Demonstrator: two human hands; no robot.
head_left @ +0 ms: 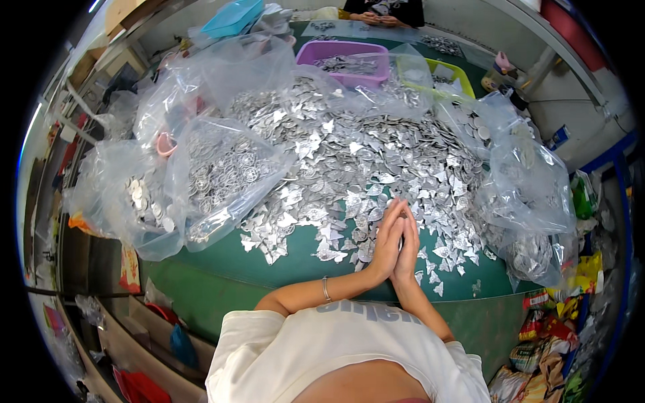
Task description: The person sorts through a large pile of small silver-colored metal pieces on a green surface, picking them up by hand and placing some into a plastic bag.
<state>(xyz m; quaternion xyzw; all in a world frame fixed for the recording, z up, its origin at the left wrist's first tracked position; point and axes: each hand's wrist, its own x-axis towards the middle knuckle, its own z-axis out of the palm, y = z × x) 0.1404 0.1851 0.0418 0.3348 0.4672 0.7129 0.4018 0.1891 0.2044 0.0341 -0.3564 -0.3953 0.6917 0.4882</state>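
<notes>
My left hand [386, 243] and my right hand [406, 248] meet palm to palm at the near edge of a heap of flat silver metal pieces [376, 154]. The fingers of each hand are stretched forward and pressed together, with the tips touching or nearly so. A narrow dark gap shows between the palms, with a bit of grey near the fingertips. Whatever lies between the hands is mostly hidden. Loose metal pieces lie around both hands on the green tabletop [215, 282]. A bracelet [326, 289] circles my left forearm.
Clear plastic bags of metal parts flank the heap, one with ring-like pieces [225, 168] on the left, another bag [527, 195] on the right. Behind stand a purple basin [342, 48] and a yellow-green basin [463, 80]. Another person's hands [376, 19] rest across the table.
</notes>
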